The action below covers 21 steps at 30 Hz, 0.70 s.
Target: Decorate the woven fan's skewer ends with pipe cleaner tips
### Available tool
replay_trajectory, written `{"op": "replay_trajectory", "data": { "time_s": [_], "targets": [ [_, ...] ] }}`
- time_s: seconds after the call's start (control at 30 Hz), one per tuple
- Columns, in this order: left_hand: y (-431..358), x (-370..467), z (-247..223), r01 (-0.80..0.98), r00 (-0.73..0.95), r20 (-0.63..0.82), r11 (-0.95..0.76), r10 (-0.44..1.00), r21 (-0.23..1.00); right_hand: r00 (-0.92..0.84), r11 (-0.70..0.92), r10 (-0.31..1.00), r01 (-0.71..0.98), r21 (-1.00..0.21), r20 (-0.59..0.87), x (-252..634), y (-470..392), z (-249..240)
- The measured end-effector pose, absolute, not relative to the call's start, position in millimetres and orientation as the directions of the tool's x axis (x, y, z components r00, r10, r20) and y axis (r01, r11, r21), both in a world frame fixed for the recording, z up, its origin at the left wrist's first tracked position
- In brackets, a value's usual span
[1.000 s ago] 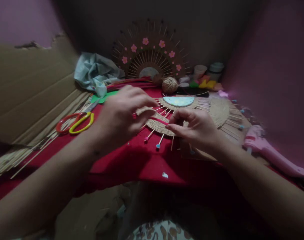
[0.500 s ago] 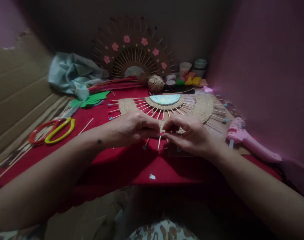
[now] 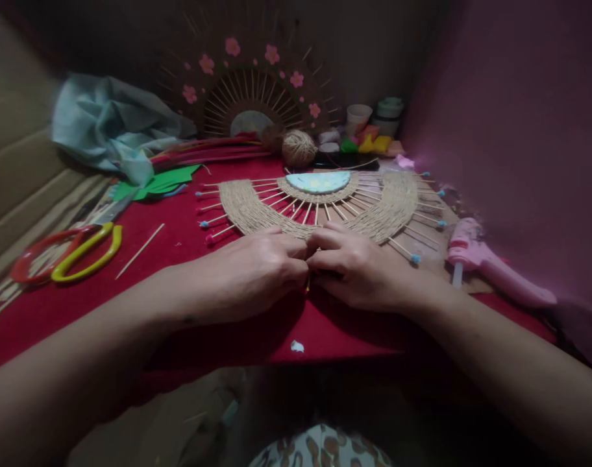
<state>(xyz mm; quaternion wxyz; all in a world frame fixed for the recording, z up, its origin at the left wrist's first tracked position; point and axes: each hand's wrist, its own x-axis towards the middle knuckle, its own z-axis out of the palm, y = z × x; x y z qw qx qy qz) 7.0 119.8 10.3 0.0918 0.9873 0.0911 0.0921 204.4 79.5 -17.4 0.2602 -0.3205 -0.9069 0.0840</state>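
Note:
A half-circle fan of thin sticks woven with tan twine (image 3: 398, 207) lies on the red cloth, its curved edge towards me. A pale blue half-disc (image 3: 318, 181) covers its centre. Small blue tips (image 3: 415, 259) and pinkish-red tips (image 3: 209, 239) cap several outer stick ends. At the fan's near edge, my left hand (image 3: 257, 269) and my right hand (image 3: 361, 266) meet, fingers closed around one stick (image 3: 308, 283). Only its end shows below them; my fingers hide the rest and whatever is at the pinch.
Red-and-yellow-handled scissors (image 3: 113, 250) and a loose stick (image 3: 139, 251) lie left. A pink glue gun (image 3: 491, 266) rests right. Behind are a twine ball (image 3: 298, 148), green sheets (image 3: 160, 181), blue-grey cloth (image 3: 106, 123), a cup (image 3: 359, 119) and a flowered fan (image 3: 271, 54).
Both hands have closed more tightly together at the near edge, covering most of the stick. The left hand has lowered, uncovering more of the woven band. The view has shifted slightly.

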Motion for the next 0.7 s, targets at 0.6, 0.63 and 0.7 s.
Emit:
{"op": "replay_trajectory", "data": {
  "time_s": [0.6, 0.63, 0.7],
  "targets": [
    [105.0, 0.4, -6.2, 0.325, 0.922, 0.218, -0.945, 0.321, 0.018, -0.698, 0.829, 0.559, 0.461, -0.316, 0.447, 204.3, 88.6, -23.9],
    [105.1, 0.9, -6.5, 0.320, 0.922, 0.223, -0.947, 0.317, 0.022, -0.698, 0.829, 0.558, 0.456, -0.323, 0.448, 204.4, 88.7, -23.7],
    [105.1, 1.8, -7.3, 0.313, 0.923, 0.224, -0.949, 0.312, 0.029, -0.698, 0.831, 0.556, 0.442, -0.339, 0.452, 204.7, 88.0, -23.1]
  ]
}}
